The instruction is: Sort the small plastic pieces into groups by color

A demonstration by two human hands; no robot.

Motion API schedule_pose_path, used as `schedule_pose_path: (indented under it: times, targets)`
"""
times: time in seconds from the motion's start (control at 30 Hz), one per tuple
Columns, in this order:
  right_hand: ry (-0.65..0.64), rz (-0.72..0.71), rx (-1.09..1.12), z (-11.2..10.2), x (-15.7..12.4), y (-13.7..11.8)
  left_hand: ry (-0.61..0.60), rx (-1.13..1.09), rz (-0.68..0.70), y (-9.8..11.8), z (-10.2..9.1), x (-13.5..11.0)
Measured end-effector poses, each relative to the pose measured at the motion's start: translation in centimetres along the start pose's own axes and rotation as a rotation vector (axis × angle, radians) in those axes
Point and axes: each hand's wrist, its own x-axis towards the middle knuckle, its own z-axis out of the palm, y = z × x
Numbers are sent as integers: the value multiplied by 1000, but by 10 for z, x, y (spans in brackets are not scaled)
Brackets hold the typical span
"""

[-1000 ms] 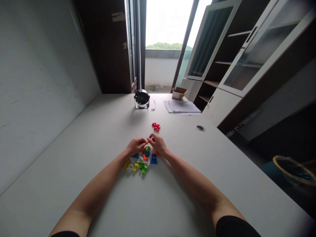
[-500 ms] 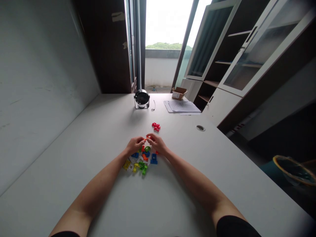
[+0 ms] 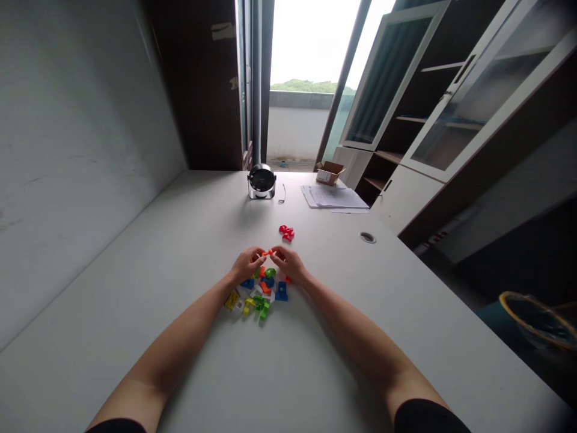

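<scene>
Orange piece (image 3: 267, 253) more visible now

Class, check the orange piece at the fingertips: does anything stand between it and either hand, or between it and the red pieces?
Nothing visible does. Left hand and right hand both hold the orange piece; past the hands, white tabletop reaches the red pieces. The multicoloured pile sits on the near side.
</scene>
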Motion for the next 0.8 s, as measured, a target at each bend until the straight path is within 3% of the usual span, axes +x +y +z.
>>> schedule_pose_path:
  times: [0.33,0.53,0.8]
  targets:
    - [-2,31,62,1,-1,4,15,-38,-18,-9,2,3]
    - [-11,-94,-5,-1,-2,-1,-8,-26,10,-11,2,4]
    - [-18,-144,-26,-2,-3,-3,-36,-29,-7,-4,1,3]
